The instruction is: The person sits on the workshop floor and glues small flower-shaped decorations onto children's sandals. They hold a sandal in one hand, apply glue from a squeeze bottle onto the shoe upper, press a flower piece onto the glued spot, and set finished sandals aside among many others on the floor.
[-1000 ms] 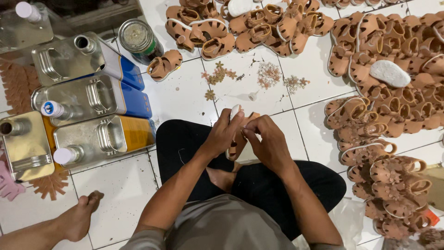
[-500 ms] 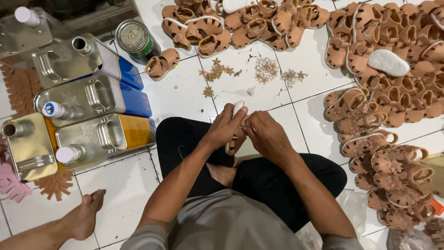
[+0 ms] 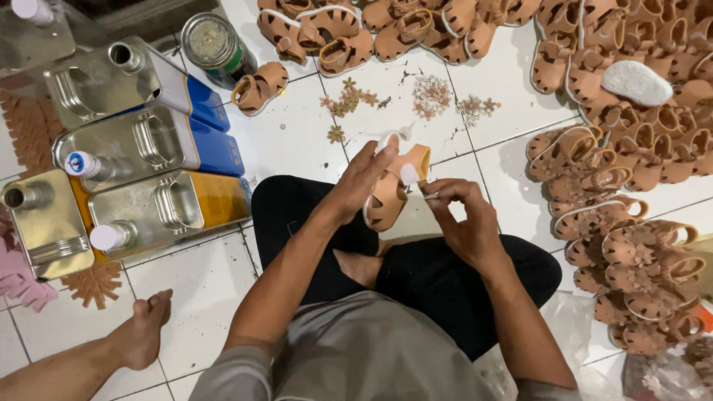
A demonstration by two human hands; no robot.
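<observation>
Far left edge: pink foam cut-outs (image 3: pixel 18 282) and brown flower-shaped cut-outs (image 3: pixel 93 286) flat on the white tiled floor (image 3: pixel 200 289).
Bottom left: another person's bare foot (image 3: pixel 145 330) resting on the tiles, well apart from the work.
Left cans: four rectangular metal cans (image 3: pixel 160 212) lying on their sides, blue and yellow labels, some capped white, some spouts bare.
Upper left: round tin (image 3: pixel 212 44) standing upright, just beside a lone tan sandal (image 3: pixel 260 85).
Top centre: heap of tan sandals (image 3: pixel 386 26) along the upper edge.
Floor ahead of knees: small scatter of flower trims (image 3: pixel 431 96), brownish and pale, loose on the tile.
Left hand (image 3: pixel 364 182): fingers wrapped around the side of the small tan sandal, thumb pressed to it; gripped firmly.
Small tan sandal (image 3: pixel 394 193): held up in the air above the crossed legs, between both hands, sole side partly facing the camera, white tab showing at its strap.
Right hand (image 3: pixel 457 215): thumb and forefinger pinched on a small pale piece (image 3: pixel 431 195) just beside the sandal's strap; too small to identify.
Lap: black trousers (image 3: pixel 445 275), grey shirt hem below.
Right side: large pile of tan sandals (image 3: pixel 631 208) stacked in rows, white stone-like lump (image 3: pixel 637 82) resting on top.
</observation>
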